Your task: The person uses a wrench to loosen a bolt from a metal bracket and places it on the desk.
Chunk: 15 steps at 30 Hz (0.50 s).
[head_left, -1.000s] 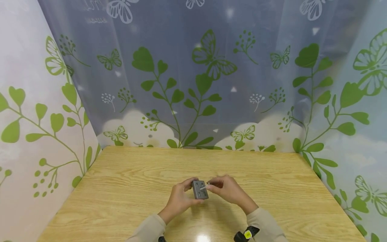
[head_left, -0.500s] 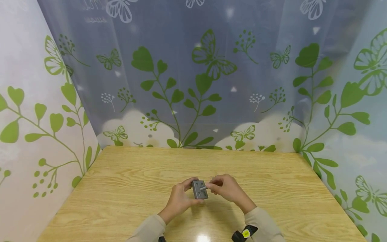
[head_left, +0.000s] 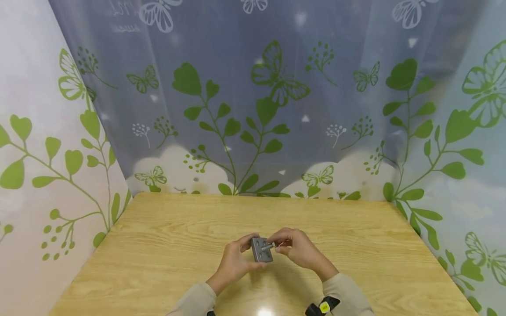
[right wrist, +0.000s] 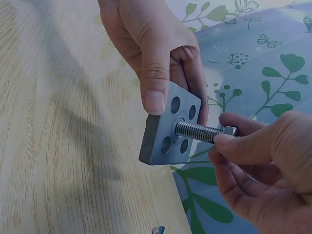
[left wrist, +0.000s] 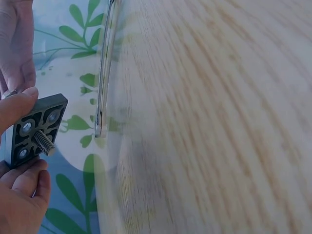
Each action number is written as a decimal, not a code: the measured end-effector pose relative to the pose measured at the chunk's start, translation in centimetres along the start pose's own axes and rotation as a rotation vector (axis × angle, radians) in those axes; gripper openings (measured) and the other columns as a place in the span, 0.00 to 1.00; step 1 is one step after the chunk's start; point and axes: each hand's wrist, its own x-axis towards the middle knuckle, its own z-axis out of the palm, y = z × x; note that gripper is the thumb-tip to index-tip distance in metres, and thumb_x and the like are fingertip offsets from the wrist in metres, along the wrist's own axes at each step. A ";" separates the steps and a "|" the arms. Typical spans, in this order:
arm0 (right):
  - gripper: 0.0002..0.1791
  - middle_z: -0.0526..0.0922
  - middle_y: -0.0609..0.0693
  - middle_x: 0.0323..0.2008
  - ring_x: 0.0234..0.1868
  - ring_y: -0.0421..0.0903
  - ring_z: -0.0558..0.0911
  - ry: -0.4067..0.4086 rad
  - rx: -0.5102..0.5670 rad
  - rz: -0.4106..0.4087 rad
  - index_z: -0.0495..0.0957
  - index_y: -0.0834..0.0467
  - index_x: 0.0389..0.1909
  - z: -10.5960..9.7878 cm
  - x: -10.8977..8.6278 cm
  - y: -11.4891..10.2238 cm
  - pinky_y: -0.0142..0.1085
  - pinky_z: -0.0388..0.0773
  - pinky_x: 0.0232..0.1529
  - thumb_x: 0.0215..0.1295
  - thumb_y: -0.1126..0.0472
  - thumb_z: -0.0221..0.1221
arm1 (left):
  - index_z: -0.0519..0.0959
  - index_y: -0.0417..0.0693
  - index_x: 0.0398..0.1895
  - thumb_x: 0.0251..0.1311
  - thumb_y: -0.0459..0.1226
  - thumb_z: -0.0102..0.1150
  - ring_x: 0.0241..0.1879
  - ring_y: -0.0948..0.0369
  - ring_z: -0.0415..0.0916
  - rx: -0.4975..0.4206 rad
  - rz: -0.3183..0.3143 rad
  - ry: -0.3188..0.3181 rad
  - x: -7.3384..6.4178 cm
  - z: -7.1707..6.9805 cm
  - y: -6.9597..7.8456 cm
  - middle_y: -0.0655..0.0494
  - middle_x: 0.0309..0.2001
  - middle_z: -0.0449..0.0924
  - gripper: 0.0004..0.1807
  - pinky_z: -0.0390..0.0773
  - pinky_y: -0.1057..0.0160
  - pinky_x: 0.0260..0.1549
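Left hand [head_left: 232, 262] grips one four-holed block [right wrist: 169, 126]; right hand [head_left: 299, 250] pinches one bolt [right wrist: 197, 132], seemingly near its head [right wrist: 231, 130].

My 2 arms [head_left: 348, 293] angle in twd each other. L hand [head_left: 233, 262] grips, thumb [head_left: 257, 266] nearer me, fingers [head_left: 247, 240] opp. R hand [head_left: 299, 251] is v. close by, pinches btwn thumb & index finger [right wrist: 239, 122], wrist bent in.

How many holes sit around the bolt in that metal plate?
4 in the plate, seen from the right wrist: upper left hole, upper right hole, lower left hole, lower right hole. None looks hidden.
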 end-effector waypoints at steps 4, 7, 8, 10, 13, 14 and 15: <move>0.13 0.83 0.53 0.42 0.40 0.47 0.80 0.005 -0.002 -0.011 0.82 0.60 0.46 0.1 0.1 0.0 0.39 0.81 0.43 0.61 0.71 0.61 | 0.74 0.39 0.59 0.36 0.33 0.79 0.53 0.46 0.78 -0.013 0.004 0.003 0.0 0.0 -0.1 0.42 0.54 0.79 0.39 0.75 0.47 0.56; 0.14 0.83 0.53 0.44 0.42 0.48 0.81 -0.004 -0.015 0.001 0.80 0.62 0.50 0.0 0.1 -0.1 0.39 0.81 0.43 0.64 0.64 0.61 | 0.74 0.38 0.58 0.36 0.32 0.79 0.53 0.46 0.78 -0.009 0.010 0.007 0.1 -0.1 -0.2 0.42 0.54 0.79 0.39 0.75 0.48 0.55; 0.15 0.83 0.54 0.44 0.43 0.49 0.82 -0.008 -0.018 0.009 0.79 0.63 0.51 0.0 0.1 -0.1 0.38 0.81 0.42 0.65 0.61 0.60 | 0.74 0.38 0.59 0.37 0.31 0.78 0.54 0.46 0.78 -0.004 0.012 0.008 0.1 -0.1 -0.2 0.41 0.54 0.79 0.39 0.75 0.48 0.55; 0.18 0.83 0.54 0.42 0.41 0.49 0.82 -0.011 -0.018 0.038 0.78 0.65 0.51 -0.1 0.1 0.0 0.37 0.81 0.40 0.68 0.55 0.57 | 0.73 0.37 0.59 0.37 0.30 0.78 0.54 0.46 0.77 -0.005 0.012 0.008 0.0 -0.2 -0.2 0.41 0.54 0.79 0.39 0.75 0.47 0.55; 0.20 0.83 0.55 0.36 0.35 0.48 0.82 0.001 0.016 0.092 0.80 0.66 0.46 -0.1 -0.1 0.1 0.38 0.82 0.36 0.72 0.52 0.52 | 0.73 0.37 0.59 0.38 0.30 0.78 0.54 0.46 0.77 0.001 0.007 0.014 -0.1 -0.1 -0.1 0.41 0.54 0.79 0.39 0.76 0.47 0.55; 0.21 0.83 0.55 0.33 0.32 0.48 0.82 0.007 0.034 0.107 0.80 0.67 0.44 0.0 -0.1 0.2 0.38 0.82 0.33 0.73 0.52 0.51 | 0.73 0.37 0.59 0.38 0.30 0.78 0.54 0.46 0.77 0.003 0.006 0.016 -0.1 -0.1 -0.1 0.41 0.54 0.79 0.39 0.76 0.47 0.55; 0.22 0.83 0.55 0.30 0.30 0.47 0.81 0.012 0.042 0.124 0.81 0.67 0.42 0.0 -0.1 0.2 0.38 0.82 0.31 0.73 0.51 0.50 | 0.73 0.37 0.59 0.37 0.30 0.78 0.54 0.46 0.78 0.005 0.005 0.019 -0.1 -0.1 -0.1 0.41 0.54 0.79 0.39 0.76 0.48 0.55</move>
